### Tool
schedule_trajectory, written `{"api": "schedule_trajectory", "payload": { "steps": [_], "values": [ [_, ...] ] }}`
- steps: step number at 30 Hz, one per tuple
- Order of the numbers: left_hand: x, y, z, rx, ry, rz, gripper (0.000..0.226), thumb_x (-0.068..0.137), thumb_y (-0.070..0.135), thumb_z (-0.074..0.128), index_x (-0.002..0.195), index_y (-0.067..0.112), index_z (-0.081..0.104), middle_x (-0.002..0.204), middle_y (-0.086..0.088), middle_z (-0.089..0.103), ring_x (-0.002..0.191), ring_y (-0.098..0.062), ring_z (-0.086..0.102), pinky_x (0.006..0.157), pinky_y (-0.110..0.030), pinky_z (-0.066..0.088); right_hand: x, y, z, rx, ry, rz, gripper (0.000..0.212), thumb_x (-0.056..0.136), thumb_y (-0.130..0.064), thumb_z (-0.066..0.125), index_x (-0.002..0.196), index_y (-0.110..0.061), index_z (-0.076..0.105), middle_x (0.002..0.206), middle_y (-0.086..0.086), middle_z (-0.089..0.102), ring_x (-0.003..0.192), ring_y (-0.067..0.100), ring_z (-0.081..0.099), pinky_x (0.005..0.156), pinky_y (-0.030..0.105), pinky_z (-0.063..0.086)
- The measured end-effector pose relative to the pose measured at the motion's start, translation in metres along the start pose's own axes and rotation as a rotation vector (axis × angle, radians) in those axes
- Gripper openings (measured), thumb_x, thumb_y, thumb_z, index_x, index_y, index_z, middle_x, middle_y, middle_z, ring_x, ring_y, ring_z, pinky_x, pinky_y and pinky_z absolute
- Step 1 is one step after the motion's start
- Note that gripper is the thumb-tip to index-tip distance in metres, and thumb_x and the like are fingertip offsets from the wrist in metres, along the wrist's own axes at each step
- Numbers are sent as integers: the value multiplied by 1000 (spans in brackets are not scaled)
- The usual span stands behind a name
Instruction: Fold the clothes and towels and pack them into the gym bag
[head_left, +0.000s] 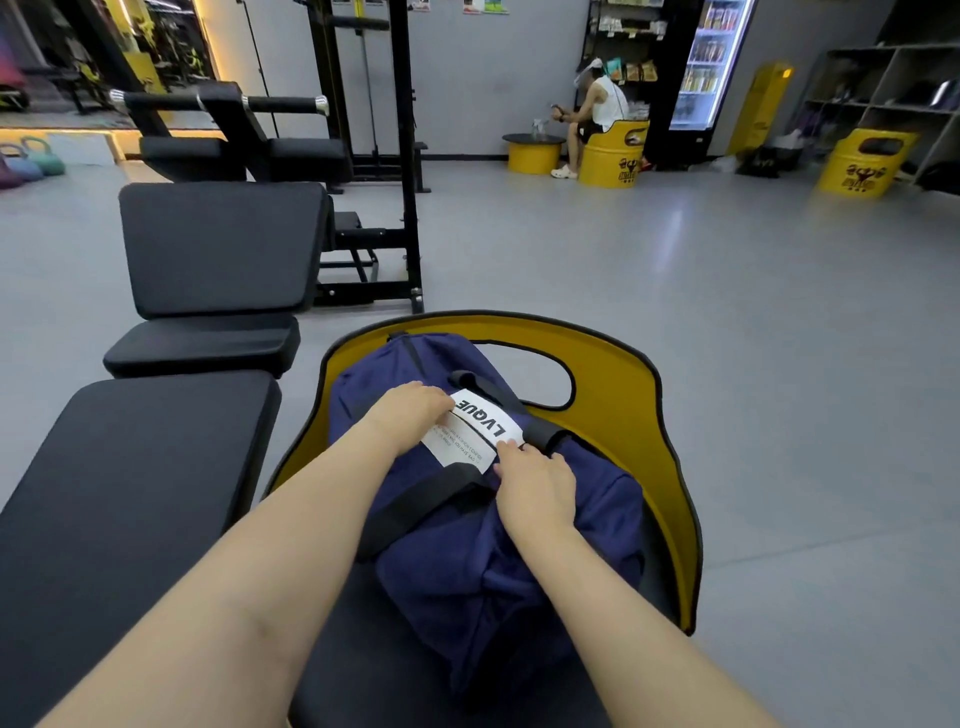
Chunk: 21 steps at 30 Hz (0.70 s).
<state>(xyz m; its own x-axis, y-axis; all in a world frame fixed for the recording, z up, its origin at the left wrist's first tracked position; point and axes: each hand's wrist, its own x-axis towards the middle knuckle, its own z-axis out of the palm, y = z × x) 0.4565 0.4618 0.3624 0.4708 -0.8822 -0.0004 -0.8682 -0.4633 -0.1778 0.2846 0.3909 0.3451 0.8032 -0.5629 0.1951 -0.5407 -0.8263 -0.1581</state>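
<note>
Both hands work the top of the navy gym bag (483, 530) on the yellow chair (628, 415), left hand (410, 410) curled at eleven o'clock of the white label (470, 434), right hand (535, 488) pinching fabric at five; better to hold the opening taut, I judge.

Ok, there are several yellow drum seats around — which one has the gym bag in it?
The nearest yellow drum seat, right under the hands, holds the navy gym bag. The far ones by the fridge and shelves hold no bag.

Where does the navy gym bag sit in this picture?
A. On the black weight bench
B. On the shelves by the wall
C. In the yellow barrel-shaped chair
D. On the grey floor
C: the navy gym bag rests on the dark seat inside the curved yellow chair, with both hands on top of the bag.
</note>
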Motion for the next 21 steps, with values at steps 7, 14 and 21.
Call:
{"api": "schedule_trajectory", "payload": {
  "steps": [7,14,21],
  "values": [
    [-29,2,-8,-58,115,-25,20,95,6,43,108,15,56,111,-2,58,106,-22,50,74,-28,37,-4,15,-14,13,-12,-43,31,95,-9,42,115,-24,59,110,0,66,103,24,57,74,27,28],
    [-79,27,-33,-75,133,-94,16,94,12,40,104,13,52,107,-4,57,95,-25,55,69,-34,39,2,31,-39,9,-18,-121,36,96,-10,43,123,-29,59,117,0,64,121,24,49,95,31,39],
    [-116,48,-45,-185,215,-110,24,100,25,37,104,14,57,105,-1,60,95,-24,57,67,-36,41,10,29,-67,-19,-70,-164,42,95,-3,42,127,-25,60,115,8,63,109,27,54,80,36,48]
  ]
}}
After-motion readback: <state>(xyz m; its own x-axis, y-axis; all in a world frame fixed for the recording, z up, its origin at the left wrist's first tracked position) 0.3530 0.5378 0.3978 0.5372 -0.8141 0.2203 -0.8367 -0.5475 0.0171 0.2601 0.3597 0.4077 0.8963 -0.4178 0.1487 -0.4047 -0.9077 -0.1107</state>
